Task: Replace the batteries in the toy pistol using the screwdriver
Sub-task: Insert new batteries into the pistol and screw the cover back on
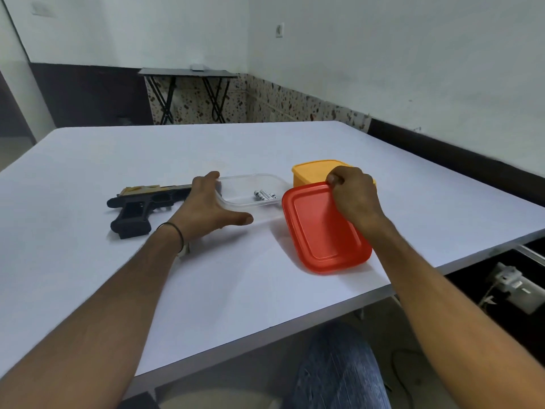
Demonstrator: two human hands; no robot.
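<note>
Two hands at the containers; clear tub uncovered, spare batteries exposed.

White worktop [118,160] carries everything. Red lid [321,231] lies under the right hand [354,196], which pinches its far edge with curled fingers. Orange box [309,172] sits just beyond that hand. Clear tub [250,175] lies between the hands. The left hand [206,208] is spread wide, straight fingers and thumb bracing the tub's left end. Toy pistol [138,205] rests on its side just left of the left hand, untouched. Batteries [264,195] lie at the tub's end nearer the right hand. No screwdriver seen. Judgement: set the lid flat, well clear to the right; brace the tub so cells cannot roll.
</note>
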